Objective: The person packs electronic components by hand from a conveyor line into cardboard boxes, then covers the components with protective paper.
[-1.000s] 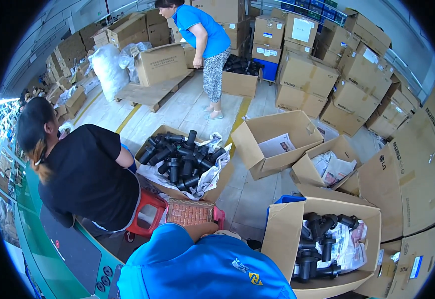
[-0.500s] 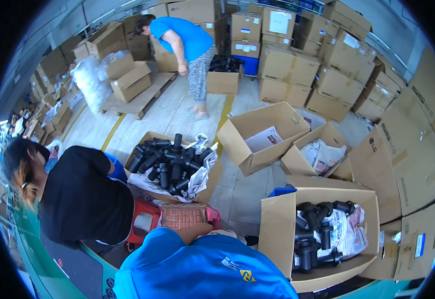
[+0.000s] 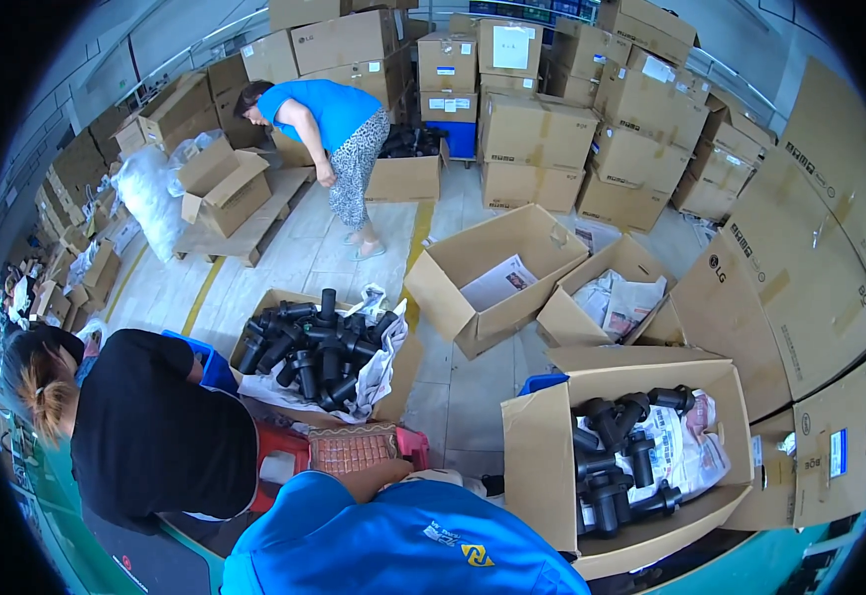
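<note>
Neither of my hands shows. A blue shirt (image 3: 393, 545) fills the lower edge, and a bare stretch of arm (image 3: 369, 479) emerges from its sleeve, the hand out of sight. Close by the arm is a woven reddish-brown seat (image 3: 352, 451) with a pink edge. Right of the shirt stands an open cardboard box (image 3: 535, 466) with several black pipe fittings (image 3: 609, 496) lying on printed plastic bags (image 3: 686, 451). Ahead, another open box (image 3: 398, 382) is heaped with similar black fittings (image 3: 304, 347) over white bags.
At left, a co-worker in black (image 3: 160, 426) bends beside a blue bin (image 3: 217, 372) and red stool (image 3: 279, 446). Farther off, a person in blue (image 3: 324, 114) stoops near a pallet (image 3: 254, 243). Open boxes (image 3: 443, 288) stand ahead; stacked cartons (image 3: 537, 129) line the back and right.
The view has shifted a little, so the far boxes sit farther left. The far person bends lower, and the co-worker in black leans with the head lower. My hands stay out of view.
</note>
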`<state>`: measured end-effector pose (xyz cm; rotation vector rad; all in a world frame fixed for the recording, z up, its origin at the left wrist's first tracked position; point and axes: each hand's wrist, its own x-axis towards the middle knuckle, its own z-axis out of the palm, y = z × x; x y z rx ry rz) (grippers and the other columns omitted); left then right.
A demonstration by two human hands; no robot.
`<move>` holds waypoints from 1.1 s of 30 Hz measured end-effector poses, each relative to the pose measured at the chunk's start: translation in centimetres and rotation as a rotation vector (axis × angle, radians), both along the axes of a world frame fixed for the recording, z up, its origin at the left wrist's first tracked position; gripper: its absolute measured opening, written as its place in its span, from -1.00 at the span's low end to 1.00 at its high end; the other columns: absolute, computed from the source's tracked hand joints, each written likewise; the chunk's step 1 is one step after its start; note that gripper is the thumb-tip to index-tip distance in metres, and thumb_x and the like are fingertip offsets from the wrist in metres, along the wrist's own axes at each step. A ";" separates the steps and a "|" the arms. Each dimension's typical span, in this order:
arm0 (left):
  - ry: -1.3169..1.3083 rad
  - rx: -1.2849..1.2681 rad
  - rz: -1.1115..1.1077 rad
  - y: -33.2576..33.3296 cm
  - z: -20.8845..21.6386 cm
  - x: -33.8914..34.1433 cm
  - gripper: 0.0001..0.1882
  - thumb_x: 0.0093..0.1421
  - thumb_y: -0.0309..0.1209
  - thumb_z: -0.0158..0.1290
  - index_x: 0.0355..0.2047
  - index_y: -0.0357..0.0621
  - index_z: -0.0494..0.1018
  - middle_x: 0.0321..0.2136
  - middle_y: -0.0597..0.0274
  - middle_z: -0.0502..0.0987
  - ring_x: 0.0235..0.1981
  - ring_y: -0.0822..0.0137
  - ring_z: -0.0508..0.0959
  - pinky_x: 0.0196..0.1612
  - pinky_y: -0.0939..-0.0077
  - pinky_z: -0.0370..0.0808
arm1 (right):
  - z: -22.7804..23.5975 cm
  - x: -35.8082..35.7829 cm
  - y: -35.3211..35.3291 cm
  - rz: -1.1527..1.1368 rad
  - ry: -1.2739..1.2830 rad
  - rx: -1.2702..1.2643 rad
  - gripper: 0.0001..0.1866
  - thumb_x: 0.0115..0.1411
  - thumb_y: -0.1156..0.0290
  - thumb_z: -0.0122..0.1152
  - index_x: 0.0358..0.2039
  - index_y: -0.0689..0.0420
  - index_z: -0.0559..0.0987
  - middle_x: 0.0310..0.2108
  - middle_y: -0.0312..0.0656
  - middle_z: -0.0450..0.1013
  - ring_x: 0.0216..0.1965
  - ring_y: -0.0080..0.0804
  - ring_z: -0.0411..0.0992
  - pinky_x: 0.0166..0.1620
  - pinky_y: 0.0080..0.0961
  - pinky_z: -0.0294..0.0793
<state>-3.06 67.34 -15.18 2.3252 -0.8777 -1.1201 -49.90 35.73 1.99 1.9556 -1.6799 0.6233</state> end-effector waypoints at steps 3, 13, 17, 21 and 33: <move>-0.008 -0.022 0.069 0.2 -1.2 -0.4 -0.69 -0.01 -0.21 0.04 -0.37 -0.17 0.57 -0.32 -0.14 0.55 -0.26 -0.08 0.56 -0.22 0.11 0.47 | 0.1 0.2 0.0 -0.001 0.009 0.004 -0.30 -0.05 -0.38 0.02 -0.15 -0.05 0.49 -0.04 -0.27 0.39 -0.06 -0.22 0.34 -0.12 -0.16 0.27; -0.030 0.068 -0.129 1.1 -7.0 -0.2 -0.70 -0.02 -0.21 0.05 -0.35 -0.11 0.58 -0.32 -0.12 0.56 -0.25 -0.06 0.57 -0.23 0.13 0.47 | 0.5 0.0 -1.0 0.021 0.034 0.027 -0.31 -0.05 -0.38 0.02 -0.14 -0.05 0.49 -0.04 -0.26 0.39 -0.06 -0.22 0.34 -0.12 -0.15 0.27; 0.019 0.064 0.034 -0.7 2.1 0.0 -0.72 -0.02 -0.22 0.06 -0.35 -0.08 0.58 -0.32 -0.11 0.56 -0.25 -0.06 0.57 -0.23 0.14 0.46 | 0.0 -0.3 0.3 -0.032 0.047 0.015 -0.31 -0.05 -0.37 0.02 -0.14 -0.05 0.49 -0.04 -0.26 0.39 -0.06 -0.22 0.34 -0.12 -0.15 0.27; 0.156 0.021 0.212 0.1 -0.2 -0.4 -0.72 -0.02 -0.24 0.05 -0.35 -0.12 0.58 -0.32 -0.12 0.56 -0.23 -0.06 0.56 -0.22 0.14 0.47 | 0.1 -0.2 0.0 -0.011 0.055 0.025 -0.31 -0.04 -0.37 0.02 -0.14 -0.05 0.49 -0.04 -0.25 0.39 -0.06 -0.22 0.34 -0.12 -0.15 0.27; -0.092 0.043 -0.057 0.1 0.8 -0.3 -0.72 -0.01 -0.27 0.05 -0.35 -0.15 0.58 -0.30 -0.11 0.55 -0.23 -0.05 0.56 -0.21 0.17 0.48 | -1.0 -0.6 -1.3 0.063 0.089 0.032 -0.32 -0.04 -0.36 0.02 -0.13 -0.05 0.48 -0.04 -0.24 0.39 -0.06 -0.21 0.34 -0.11 -0.15 0.28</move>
